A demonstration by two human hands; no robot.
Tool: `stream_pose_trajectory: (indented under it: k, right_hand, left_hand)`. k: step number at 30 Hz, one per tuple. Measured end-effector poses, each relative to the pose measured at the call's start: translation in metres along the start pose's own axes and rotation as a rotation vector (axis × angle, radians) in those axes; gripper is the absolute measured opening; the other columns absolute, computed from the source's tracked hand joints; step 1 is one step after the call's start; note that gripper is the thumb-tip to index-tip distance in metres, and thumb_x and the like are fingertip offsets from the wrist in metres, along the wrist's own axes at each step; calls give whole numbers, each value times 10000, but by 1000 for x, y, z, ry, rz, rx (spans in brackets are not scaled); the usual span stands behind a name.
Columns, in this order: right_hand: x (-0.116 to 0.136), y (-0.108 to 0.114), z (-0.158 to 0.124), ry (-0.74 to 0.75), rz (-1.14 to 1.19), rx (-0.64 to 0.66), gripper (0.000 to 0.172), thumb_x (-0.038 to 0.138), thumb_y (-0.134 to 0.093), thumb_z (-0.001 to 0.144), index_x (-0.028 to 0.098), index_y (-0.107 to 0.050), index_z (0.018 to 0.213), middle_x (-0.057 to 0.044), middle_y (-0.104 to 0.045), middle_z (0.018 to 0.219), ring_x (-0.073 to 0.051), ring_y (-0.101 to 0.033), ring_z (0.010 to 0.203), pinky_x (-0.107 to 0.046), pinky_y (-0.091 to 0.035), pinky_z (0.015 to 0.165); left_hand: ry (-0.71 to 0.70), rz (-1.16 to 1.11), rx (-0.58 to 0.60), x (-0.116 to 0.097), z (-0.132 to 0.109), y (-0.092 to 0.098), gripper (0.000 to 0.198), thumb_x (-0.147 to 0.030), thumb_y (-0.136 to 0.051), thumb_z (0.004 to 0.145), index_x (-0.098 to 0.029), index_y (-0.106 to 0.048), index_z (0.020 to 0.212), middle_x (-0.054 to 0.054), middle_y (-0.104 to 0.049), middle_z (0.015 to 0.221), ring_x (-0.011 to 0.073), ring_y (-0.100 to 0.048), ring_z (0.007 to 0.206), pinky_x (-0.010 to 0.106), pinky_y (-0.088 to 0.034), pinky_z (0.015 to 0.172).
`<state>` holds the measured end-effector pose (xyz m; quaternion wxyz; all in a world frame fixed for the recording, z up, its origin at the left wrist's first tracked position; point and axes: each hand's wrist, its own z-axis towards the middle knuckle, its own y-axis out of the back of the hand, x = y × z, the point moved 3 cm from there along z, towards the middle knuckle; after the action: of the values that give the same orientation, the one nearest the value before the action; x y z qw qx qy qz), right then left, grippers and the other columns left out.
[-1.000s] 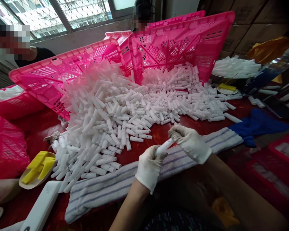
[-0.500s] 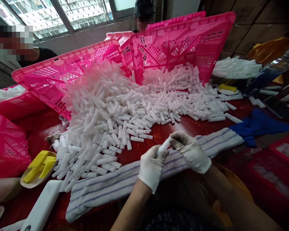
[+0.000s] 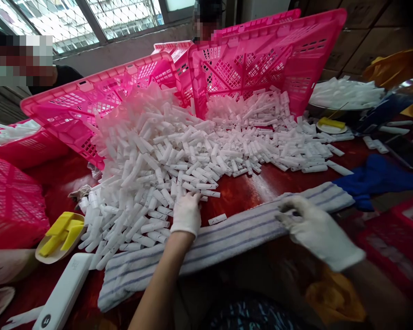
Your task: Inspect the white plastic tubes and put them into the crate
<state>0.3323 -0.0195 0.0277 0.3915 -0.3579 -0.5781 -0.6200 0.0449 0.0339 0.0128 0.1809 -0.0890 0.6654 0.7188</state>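
Reaching to pile: gloved left hand [image 3: 186, 215] at near edge of white tubes [image 3: 141, 146], fingertips against them; grip hidden, cannot tell. Gloved right hand [image 3: 318, 231] over striped towel [image 3: 241, 238], thumb and fingers curled, tips apart, no tube visible between. Half second ago both hands held 1 tube; now lone tube [image 3: 217, 219] lies on red table [image 3: 232, 201] just beside towel, probably same piece, its handling seemingly done. Behind pile: tilted pink crates [image 3: 299, 64].
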Motion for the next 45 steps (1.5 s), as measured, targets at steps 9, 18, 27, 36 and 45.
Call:
stream_pose_trajectory:
  k: [9, 18, 27, 36, 45]
  right_hand:
    - [39, -134, 57, 247, -227, 365, 97, 286, -591, 857, 204, -637, 881, -74, -664, 854, -213, -616, 836, -332, -487, 760]
    - [51, -75, 60, 79, 413, 148, 268, 478, -623, 817, 217, -617, 880, -22, -649, 828, -171, -598, 790, -282, -488, 733]
    - [58, -70, 63, 114, 30, 326, 327, 495, -540, 870, 217, -585, 704, 29, -532, 613, -121, -466, 570, -248, -387, 562]
    - [38, -76, 43, -146, 600, 50, 391, 555, -690, 740, 222, -564, 902, 31, -551, 682, -108, -483, 547, -234, -398, 489]
    - [45, -65, 51, 176, 513, 275, 185, 394, -707, 786, 221, -641, 796, -8, -563, 818, -145, -542, 737, -284, -474, 678]
  left_hand:
    - [12, -234, -113, 3, 2, -5, 230, -323, -523, 899, -195, -649, 1043, 92, -657, 1065, 233, -596, 998, 370, -449, 889]
    - [162, -1006, -34, -42, -32, -9, 306, -376, -547, 894, -191, -589, 1135, 58, -658, 1065, 154, -618, 940, 269, -487, 868]
    - [-25, -668, -135, -60, -45, -7, 234, -298, -563, 892, -184, -661, 1072, 76, -687, 955, 171, -636, 866, 286, -495, 837]
    - [164, -801, -67, -64, -43, -10, 282, -387, -587, 865, -180, -671, 1038, 37, -659, 869, 150, -591, 765, 249, -467, 728]
    - [346, -1700, 656, -69, -48, -11, 470, -565, -656, 756, -111, -613, 869, -52, -391, 611, 6, -212, 427, 176, -173, 415]
